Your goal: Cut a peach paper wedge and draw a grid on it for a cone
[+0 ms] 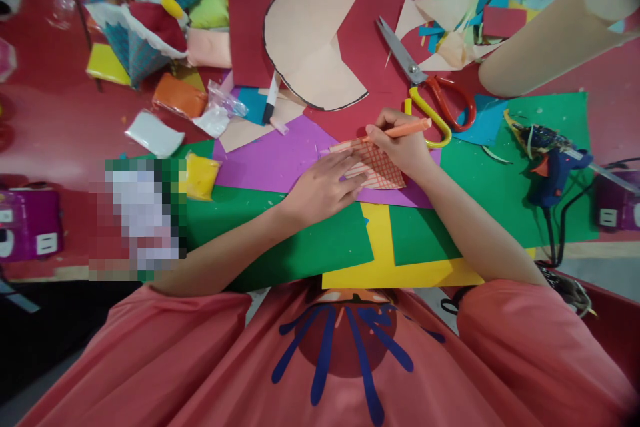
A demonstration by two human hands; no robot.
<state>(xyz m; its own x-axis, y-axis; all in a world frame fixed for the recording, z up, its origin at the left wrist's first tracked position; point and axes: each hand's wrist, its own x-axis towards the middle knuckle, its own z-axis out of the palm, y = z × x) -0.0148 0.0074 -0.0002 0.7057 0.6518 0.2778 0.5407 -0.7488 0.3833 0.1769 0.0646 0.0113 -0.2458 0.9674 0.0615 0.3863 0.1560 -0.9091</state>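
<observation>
In my right hand [403, 147] is an orange marker [413, 127], gripped between thumb and fingers. Under it lies a light piece of paper [385, 169] with a grid of orange lines on its right part and plain stripes farther left. My left hand [327, 183] rests flat on that paper's left side, fingers stretched out, covering part of it. Both hands are over a purple sheet [270, 163]. Just beyond my right hand lie scissors [425, 83] with one red and one yellow handle, blades apart. The marker's tip is partly hidden by my hand.
A cream paper cutout [305, 33] with a black outline lies on red card at the back. Blue cones [137, 40] and clay packets [180, 95] are at the left. A glue gun [553, 173] and its cord lie right, below a cardboard tube [540, 33]. Green sheets [300, 240] cover the front.
</observation>
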